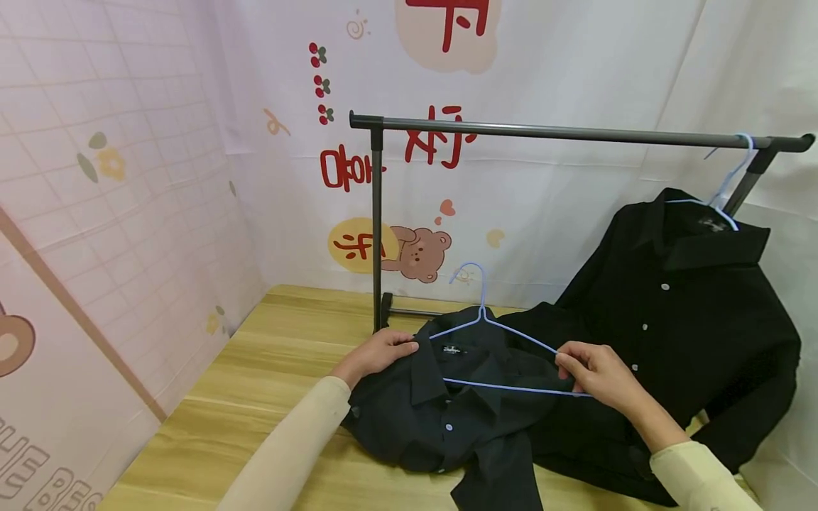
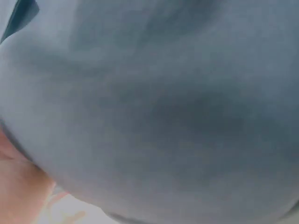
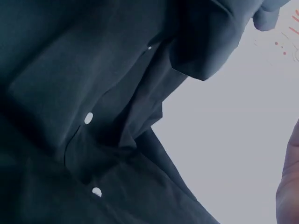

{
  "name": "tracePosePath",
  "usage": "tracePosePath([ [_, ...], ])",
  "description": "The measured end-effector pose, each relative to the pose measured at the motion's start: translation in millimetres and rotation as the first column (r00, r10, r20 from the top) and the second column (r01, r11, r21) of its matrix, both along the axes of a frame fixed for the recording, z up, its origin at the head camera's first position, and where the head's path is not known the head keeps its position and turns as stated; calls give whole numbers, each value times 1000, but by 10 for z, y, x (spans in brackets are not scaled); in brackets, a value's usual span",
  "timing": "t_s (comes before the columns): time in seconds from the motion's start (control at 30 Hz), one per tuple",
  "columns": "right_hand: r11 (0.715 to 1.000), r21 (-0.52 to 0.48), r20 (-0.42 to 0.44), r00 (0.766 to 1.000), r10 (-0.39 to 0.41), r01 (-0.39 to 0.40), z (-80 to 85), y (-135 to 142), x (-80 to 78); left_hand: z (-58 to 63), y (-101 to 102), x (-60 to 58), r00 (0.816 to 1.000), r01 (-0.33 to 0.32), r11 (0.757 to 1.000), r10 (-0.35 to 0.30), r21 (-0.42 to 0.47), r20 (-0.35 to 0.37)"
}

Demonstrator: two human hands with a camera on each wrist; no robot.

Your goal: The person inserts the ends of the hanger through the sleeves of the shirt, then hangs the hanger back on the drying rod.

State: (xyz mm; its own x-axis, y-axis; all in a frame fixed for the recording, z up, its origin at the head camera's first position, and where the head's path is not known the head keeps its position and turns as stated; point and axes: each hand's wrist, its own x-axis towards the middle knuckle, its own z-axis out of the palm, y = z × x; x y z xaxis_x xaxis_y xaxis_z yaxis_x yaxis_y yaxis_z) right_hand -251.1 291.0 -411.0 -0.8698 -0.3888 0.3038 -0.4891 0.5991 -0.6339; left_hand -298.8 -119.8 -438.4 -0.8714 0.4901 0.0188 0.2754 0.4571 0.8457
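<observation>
A black button-up shirt (image 1: 409, 433) lies bunched on the wooden table, its collar facing up. A light-blue hanger (image 1: 520, 389) has its left end inside the shirt's neck, while its right end sticks out over the collar; its hook points up. My left hand (image 1: 382, 351) pinches the shirt at the shoulder beside the collar. With the right hand (image 1: 597, 372) I grip the hanger's right end. Blurred dark shirt cloth (image 2: 163, 116) fills the left wrist view, with some of the hand (image 2: 21, 191) at lower left. The right wrist view shows dark buttoned cloth (image 3: 117, 172).
A dark metal clothes rack (image 1: 549, 132) stands at the back of the table (image 1: 255, 369). From its right end hangs another black shirt (image 1: 709, 312) on a blue hanger (image 1: 735, 170), its lower part close beside the first shirt. A printed white curtain (image 1: 543, 64) is behind.
</observation>
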Motion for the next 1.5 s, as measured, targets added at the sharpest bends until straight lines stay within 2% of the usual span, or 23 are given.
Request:
tracePosePath([
  [0.2, 1000, 5, 9, 1000, 2, -2, -59, -203, -71, 98, 82, 32, 1000, -3, 1000, 3, -21, -3],
  [0.4, 999, -39, 43, 999, 3, -1, -142, -393, -132, 178, 199, 60, 1000, -22, 999, 21, 48, 6],
  [0.57, 999, -45, 83, 997, -4, 8, -237, -518, -130, 186, 310, 67, 998, -52, 997, 54, 55, -40],
  [0.7, 994, 60, 47, 994, -96, 93, -307, -566, -135, 139, 391, 63, 988, -80, 997, 79, -1, -129],
  [0.8, 967, 186, -25, 984, -174, 176, -316, -657, -118, 66, 403, 79, 978, -76, 996, 65, -49, -197],
  [0.9, 950, 240, -61, 980, -188, 197, -285, -867, -98, 22, 376, 123, 971, -86, 994, 69, -66, -230],
  [1.0, 960, 207, -33, 982, -187, 190, -241, -1152, -117, 16, 353, 169, 970, -81, 995, 66, -55, -234],
  [1.1, 976, 171, 14, 990, -140, 136, -242, -1427, -192, -15, 315, 204, 965, -60, 997, 44, -57, -257],
  [1.27, 998, 49, 35, 998, -50, 48, -323, -1641, -320, -100, 330, 237, 946, -57, 996, 31, -71, -324],
  [1.37, 998, -7, 67, 996, -66, 66, -398, -1659, -348, -136, 369, 254, 929, -80, 993, 43, -85, -368],
  [1.5, 992, 29, 40, 992, -123, 122, -462, -1615, -345, -172, 429, 253, 912, -133, 986, 83, -98, -402],
])
